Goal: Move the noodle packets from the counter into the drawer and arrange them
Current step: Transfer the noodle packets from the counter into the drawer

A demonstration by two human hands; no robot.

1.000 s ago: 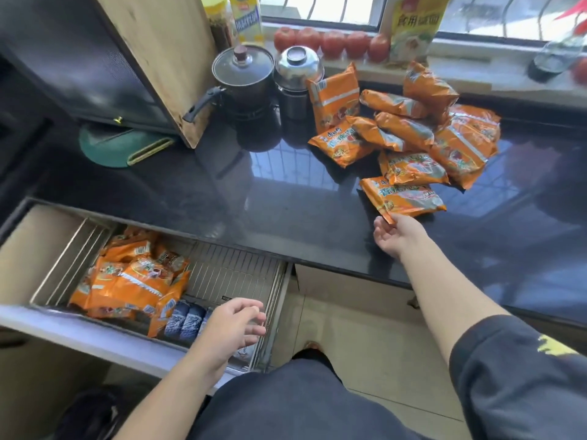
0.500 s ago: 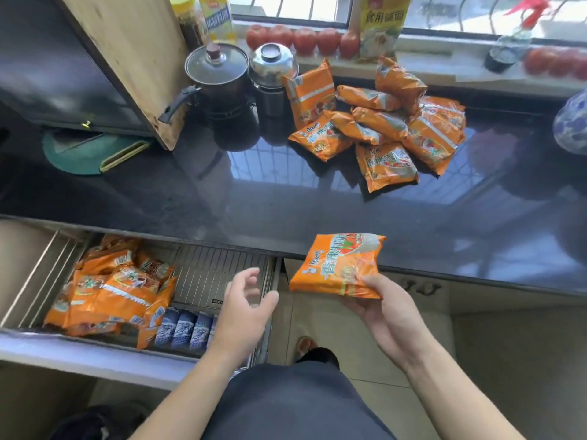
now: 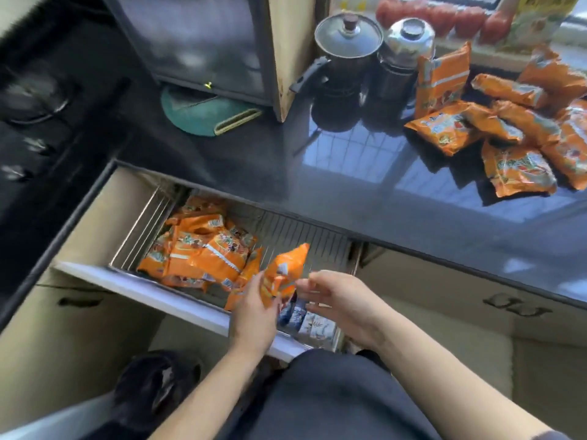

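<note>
My left hand [image 3: 254, 309] grips an orange noodle packet [image 3: 283, 271] and holds it on edge over the open drawer [image 3: 152, 293], just right of the stack of orange packets [image 3: 203, 252] lying in its wire basket. My right hand [image 3: 341, 296] hovers beside the packet with fingers loosely spread, apart from it. A pile of several more orange packets [image 3: 495, 134] lies on the black counter [image 3: 317, 173] at the back right.
A lidded black pot [image 3: 344, 55] and a steel pot [image 3: 403, 55] stand behind the pile. A wooden board [image 3: 289, 52] leans at the back, with a green mat [image 3: 203, 115] beneath. Blue-and-white packs [image 3: 298, 315] sit at the drawer's front right. Tomatoes [image 3: 444, 17] line the windowsill.
The packet passed from my right hand to my left and came down over the drawer. My right hand let go and stays beside it. The view swung left and down.
</note>
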